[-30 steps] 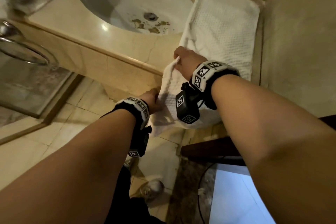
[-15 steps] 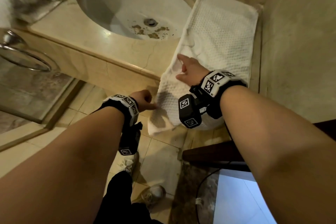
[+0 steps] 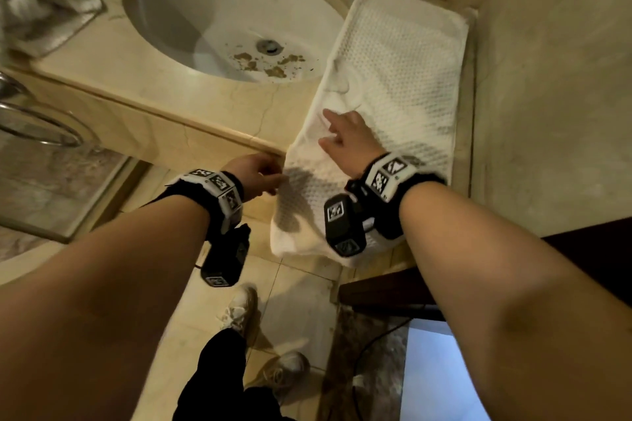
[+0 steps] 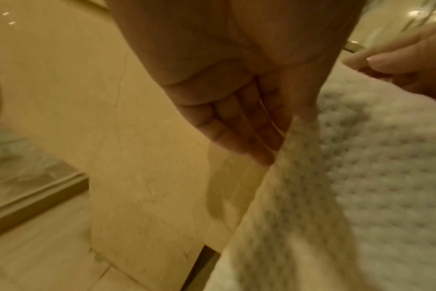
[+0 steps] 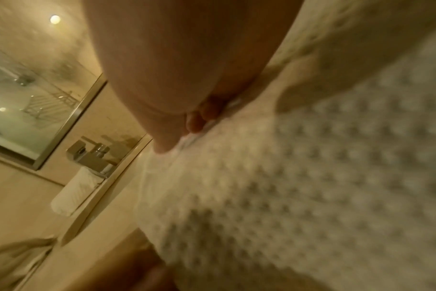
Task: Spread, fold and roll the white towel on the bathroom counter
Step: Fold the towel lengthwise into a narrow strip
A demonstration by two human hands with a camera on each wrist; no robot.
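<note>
White towel (image 3: pixel 393 79) centre-right: right hand (image 3: pixel 349 140) presses flat-fingered, left hand (image 3: pixel 253 174) pinches its edge; tug overhang taut, then smooth outward

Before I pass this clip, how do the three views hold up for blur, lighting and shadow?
Head view: sharp, dim warm light, wide-angle bending at the edges; the hands cast dark shadows on the white waffle-weave towel. Left wrist view: motion-blurred, the left hand recognisable at the towel's edge. Right wrist view: softest, the weave smeared, the right hand filling the top.
</note>
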